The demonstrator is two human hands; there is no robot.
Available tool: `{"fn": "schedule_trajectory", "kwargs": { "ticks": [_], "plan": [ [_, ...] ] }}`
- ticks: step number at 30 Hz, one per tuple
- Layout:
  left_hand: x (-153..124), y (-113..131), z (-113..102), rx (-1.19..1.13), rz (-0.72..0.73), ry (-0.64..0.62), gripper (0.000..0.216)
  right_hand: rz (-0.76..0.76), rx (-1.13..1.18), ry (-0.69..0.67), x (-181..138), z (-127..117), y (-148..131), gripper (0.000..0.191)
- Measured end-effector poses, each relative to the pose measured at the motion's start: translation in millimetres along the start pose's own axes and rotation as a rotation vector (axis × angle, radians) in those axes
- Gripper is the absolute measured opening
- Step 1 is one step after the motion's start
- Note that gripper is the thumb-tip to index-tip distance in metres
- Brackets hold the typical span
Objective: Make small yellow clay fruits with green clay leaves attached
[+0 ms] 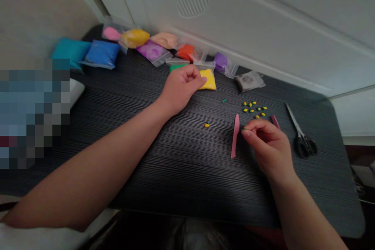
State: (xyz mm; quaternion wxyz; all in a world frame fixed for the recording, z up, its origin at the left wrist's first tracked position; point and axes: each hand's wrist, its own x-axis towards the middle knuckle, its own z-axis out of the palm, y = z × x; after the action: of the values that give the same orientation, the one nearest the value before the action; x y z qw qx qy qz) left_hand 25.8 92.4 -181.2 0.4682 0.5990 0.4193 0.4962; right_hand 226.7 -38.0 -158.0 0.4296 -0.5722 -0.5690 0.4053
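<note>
My left hand is closed, thumb and forefinger together at the left side of a bag of yellow clay. Whether it grips the bag or a bit of clay is hidden. A bag of green clay lies partly behind that hand. Between the thumb and forefinger of my right hand is a tiny piece of green clay. Just left of it lies a pink modelling knife. Several small yellow-and-green clay pieces sit beyond the right hand; a single yellow clay piece lies between the hands.
Scissors and a dark pink stick lie to the right. A green clay sliver rests mid-table. Along the back are bagged clays: blue, orange, purple and grey. A white panel stands behind.
</note>
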Motion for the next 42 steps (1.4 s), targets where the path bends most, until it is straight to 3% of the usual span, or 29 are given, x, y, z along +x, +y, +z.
{"fn": "schedule_trajectory", "kwargs": {
  "ticks": [3, 5, 9, 12, 14, 18, 23, 31, 42],
  "plan": [
    [-3.0, 4.1, -0.2, 0.029, -0.027, -0.025, 0.019, -0.025, 0.254, -0.025, 1.4, -0.6, 2.2, 0.002],
    [-6.8, 12.4, 1.5, 0.022, -0.073, -0.059, 0.018, -0.100, 0.259, -0.004, 3.5, -0.1, -0.9, 0.006],
    [-21.6, 40.4, 9.8, -0.232, -0.206, -0.224, 0.013, -0.294, 0.172, 0.083, 7.6, 1.1, -19.4, 0.009],
    [-38.5, 58.8, 15.1, -0.405, -0.339, -0.395, 0.014, -0.449, 0.021, 0.156, 8.8, 4.2, -32.3, 0.002],
    [-49.3, 63.4, 15.2, -0.466, -0.434, -0.460, 0.015, -0.552, -0.098, 0.206, 8.9, 8.8, -34.5, 0.008],
    [-63.0, 58.0, 8.9, -0.522, -0.598, -0.478, 0.015, -0.734, -0.286, 0.290, 7.1, 20.4, -26.4, 0.017],
    [-68.2, 53.7, 6.1, -0.553, -0.652, -0.487, 0.014, -0.868, -0.450, 0.262, 3.1, 26.1, -16.8, 0.024],
    [-72.0, 52.8, 8.7, -0.608, -0.685, -0.467, 0.013, -0.957, -0.634, 0.249, 0.2, 25.6, -12.5, 0.027],
    [-74.5, 53.5, 12.6, -0.701, -0.774, -0.442, 0.011, -0.961, -0.635, 0.201, 0.7, 24.6, -10.0, 0.032]
  ]
}}
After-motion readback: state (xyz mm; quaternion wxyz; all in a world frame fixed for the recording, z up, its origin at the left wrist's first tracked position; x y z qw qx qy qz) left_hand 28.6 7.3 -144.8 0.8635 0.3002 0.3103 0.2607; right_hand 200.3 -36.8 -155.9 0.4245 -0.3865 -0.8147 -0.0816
